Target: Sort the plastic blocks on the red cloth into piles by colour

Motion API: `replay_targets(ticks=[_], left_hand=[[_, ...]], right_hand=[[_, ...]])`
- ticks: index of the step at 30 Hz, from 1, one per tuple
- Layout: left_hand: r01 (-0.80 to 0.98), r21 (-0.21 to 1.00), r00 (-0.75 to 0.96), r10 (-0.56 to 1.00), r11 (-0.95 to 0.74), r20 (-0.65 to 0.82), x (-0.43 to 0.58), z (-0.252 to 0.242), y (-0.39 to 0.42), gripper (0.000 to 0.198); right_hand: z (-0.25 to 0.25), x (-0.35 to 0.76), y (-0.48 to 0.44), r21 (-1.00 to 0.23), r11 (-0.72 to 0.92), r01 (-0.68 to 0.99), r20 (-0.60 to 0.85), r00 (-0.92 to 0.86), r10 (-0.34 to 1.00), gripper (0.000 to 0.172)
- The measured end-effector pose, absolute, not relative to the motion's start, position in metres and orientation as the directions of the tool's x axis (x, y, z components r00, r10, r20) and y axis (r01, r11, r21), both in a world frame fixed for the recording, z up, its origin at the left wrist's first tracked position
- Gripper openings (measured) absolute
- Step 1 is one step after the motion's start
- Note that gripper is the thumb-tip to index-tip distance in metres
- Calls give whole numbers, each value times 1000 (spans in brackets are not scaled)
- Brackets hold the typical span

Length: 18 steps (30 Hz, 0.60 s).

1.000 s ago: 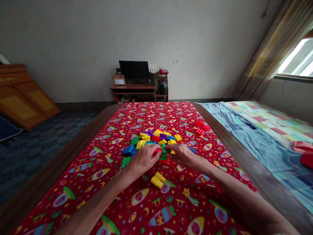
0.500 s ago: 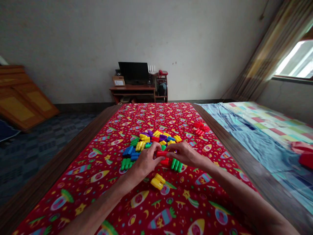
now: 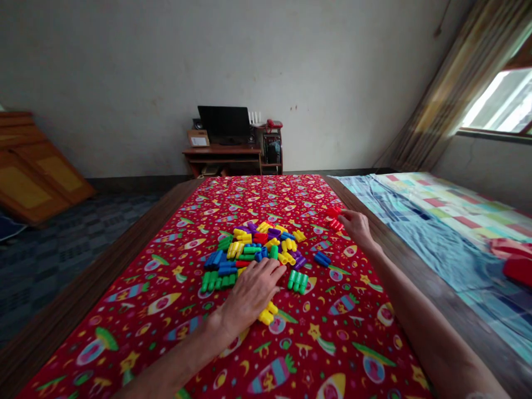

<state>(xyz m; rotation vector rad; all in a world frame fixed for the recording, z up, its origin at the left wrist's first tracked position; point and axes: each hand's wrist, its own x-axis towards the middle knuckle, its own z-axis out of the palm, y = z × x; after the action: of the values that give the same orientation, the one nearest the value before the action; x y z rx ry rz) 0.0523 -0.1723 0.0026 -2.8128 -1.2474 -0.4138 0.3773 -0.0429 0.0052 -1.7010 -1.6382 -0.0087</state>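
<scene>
My left hand (image 3: 256, 281) lies palm down at the near edge of a heap of coloured plastic building blocks. Its fingers curl over a red building block, mostly hidden beneath them. Close by are a green block (image 3: 297, 281) to the right and yellow blocks (image 3: 268, 315) just below the palm. My right hand (image 3: 356, 226) reaches to the far right of the cloth, thumb and fingers pinched on a red building block at a small group of red blocks (image 3: 334, 223). The fingers partly cover that group.
Blue, yellow, green and purple blocks (image 3: 235, 249) form the loose heap. A blue block (image 3: 322, 259) lies apart to its right. The red patterned cloth (image 3: 266, 199) covers the table. A bed (image 3: 419, 221) stands to the right, a desk with a monitor (image 3: 224, 124) beyond.
My right hand has left the left hand and moved right and away to the red group. My left hand has lowered, palm down, over a red block. A lone blue block now shows.
</scene>
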Motion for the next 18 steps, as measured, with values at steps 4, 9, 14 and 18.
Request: replay_targets(ticks=[4,9,14,18], left_hand=[[774,44,594,748,-632,296,50,-6,-161,25],[757,124,556,732,-642,394,42,-17,-141,20],[698,351,418,753,-624,508,43,-8,-139,15],[664,431,379,772,-611,511,41,4,-137,17]], right_hand=[[5,373,-45,-486,112,867,491,165,856,33],[25,324,-71,-535,417,735,408,-207,889,34],[38,267,-118,-556,698,451,306,-670,677,34],[34,258,-123,-446,755,480,388,-657,647,32]])
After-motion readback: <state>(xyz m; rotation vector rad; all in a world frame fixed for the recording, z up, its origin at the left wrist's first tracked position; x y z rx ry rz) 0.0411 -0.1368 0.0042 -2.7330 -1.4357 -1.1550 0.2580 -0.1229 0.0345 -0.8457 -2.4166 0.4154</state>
